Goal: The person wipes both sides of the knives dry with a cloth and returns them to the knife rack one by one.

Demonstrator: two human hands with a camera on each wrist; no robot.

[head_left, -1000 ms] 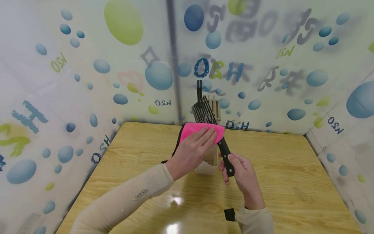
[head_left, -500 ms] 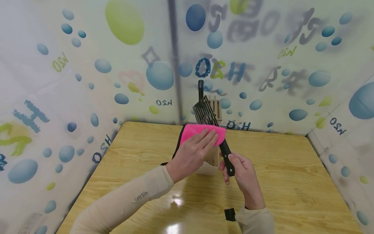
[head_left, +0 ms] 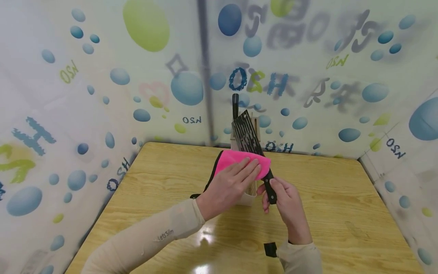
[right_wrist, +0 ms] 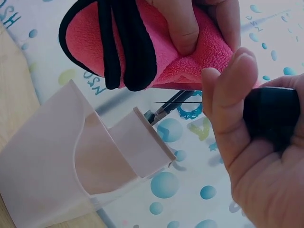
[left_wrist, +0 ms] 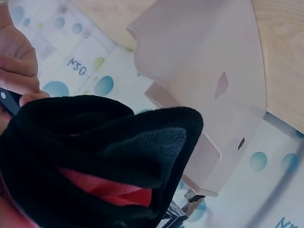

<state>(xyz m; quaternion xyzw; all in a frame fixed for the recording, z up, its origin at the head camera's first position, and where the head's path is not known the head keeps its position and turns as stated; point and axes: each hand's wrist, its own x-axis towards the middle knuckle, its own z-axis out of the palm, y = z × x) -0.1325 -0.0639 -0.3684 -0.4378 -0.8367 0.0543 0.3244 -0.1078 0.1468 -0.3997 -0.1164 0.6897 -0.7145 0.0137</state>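
My right hand (head_left: 287, 201) grips the black riveted handle of a cleaver (head_left: 249, 135), whose dark-streaked blade slants up and to the left. Over the lower blade lies a folded pink cloth (head_left: 232, 158) with black edging. My left hand (head_left: 227, 186) holds this cloth against the blade, its fingers lying together on top in the head view. From the right wrist, a digit of the left hand also presses into the pink fabric (right_wrist: 204, 59). Much of the blade near the handle is hidden by the cloth.
Behind the hands stands a pale knife holder (head_left: 245, 200), its curved cut-out wall (right_wrist: 42, 156) plain in the right wrist view. Another black knife handle (head_left: 235, 105) sticks up from it. The wooden table (head_left: 342, 213) meets patterned wall sheets (head_left: 308, 57) at its back and sides.
The left hand and cloth have slid slightly right and down, nearer the cleaver's handle. More of the blade shows above the cloth, and the cleaver has shifted a little to the right.
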